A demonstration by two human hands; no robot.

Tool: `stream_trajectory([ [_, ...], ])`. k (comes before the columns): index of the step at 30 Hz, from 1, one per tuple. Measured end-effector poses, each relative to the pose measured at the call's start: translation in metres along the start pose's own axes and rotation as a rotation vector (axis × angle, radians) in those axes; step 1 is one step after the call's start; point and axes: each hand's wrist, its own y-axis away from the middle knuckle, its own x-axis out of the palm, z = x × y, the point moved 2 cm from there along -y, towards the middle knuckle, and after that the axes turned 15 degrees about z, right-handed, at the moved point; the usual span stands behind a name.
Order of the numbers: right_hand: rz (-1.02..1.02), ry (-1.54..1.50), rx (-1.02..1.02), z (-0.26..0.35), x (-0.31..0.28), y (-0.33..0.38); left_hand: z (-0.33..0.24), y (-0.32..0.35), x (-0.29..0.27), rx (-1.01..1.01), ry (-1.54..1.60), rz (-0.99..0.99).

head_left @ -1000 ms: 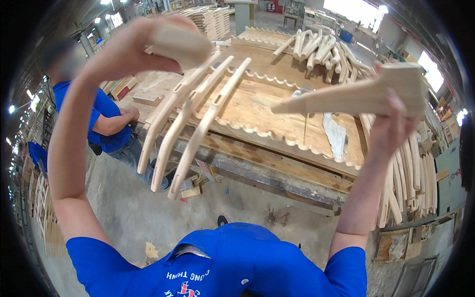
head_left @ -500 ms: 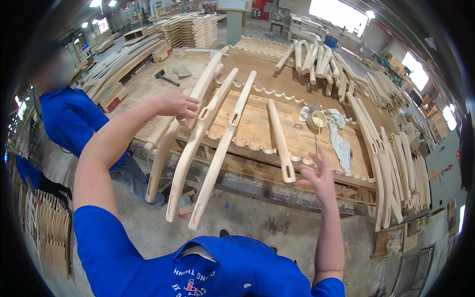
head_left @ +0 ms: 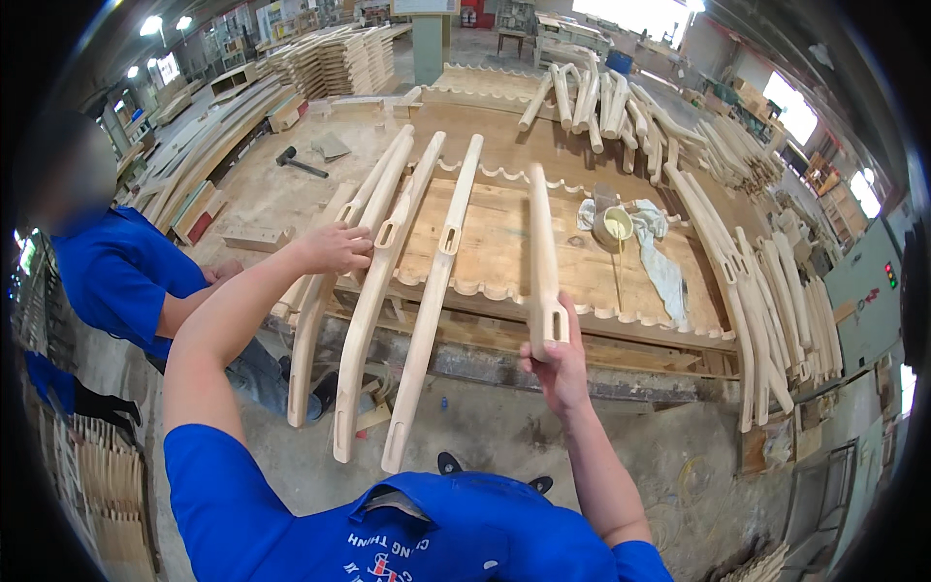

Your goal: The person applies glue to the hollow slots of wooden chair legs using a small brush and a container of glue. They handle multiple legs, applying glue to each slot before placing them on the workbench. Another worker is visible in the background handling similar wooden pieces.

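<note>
Four pale wooden posts with slots lie or are held over the worktable. My right hand [head_left: 558,369] is closed round the near end of a straight, shorter post [head_left: 541,252], just by its slot; its far end points away from me over the table. Toward the left, my left hand [head_left: 337,248] has its fingers curled over the leftmost curved post [head_left: 308,354]. Beside it lie another curved post [head_left: 359,325] and a slimmer post [head_left: 424,335], their near ends overhanging the table edge. The underside of the left hand's grip is hidden.
Scalloped rails [head_left: 490,289] run along the worktable [head_left: 572,267]. A pot [head_left: 615,225] with a stick and a cloth [head_left: 662,276] stand right. A mallet [head_left: 303,163] lies far left, near a co-worker [head_left: 121,272]. Stacked posts [head_left: 761,320] fill the right side.
My right hand, open before, has moved left and taken hold of the shorter post's near end. My left hand has come nearer along the leftmost post, whose far end also lies nearer.
</note>
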Motion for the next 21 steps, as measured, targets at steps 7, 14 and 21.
stream_trajectory([
  [7,0.157,-0.227,-0.025,-0.021,0.101,-0.087,-0.015,0.029,0.006,0.089,0.053,0.011],
  [14,-0.032,0.054,0.112,-0.095,0.127,-0.144,-0.023,0.035,-0.013,-0.085,-0.009,-0.005],
  [21,0.497,0.193,0.264,-0.050,0.081,-0.060,-0.048,0.033,-0.041,-0.387,0.269,-0.231],
])
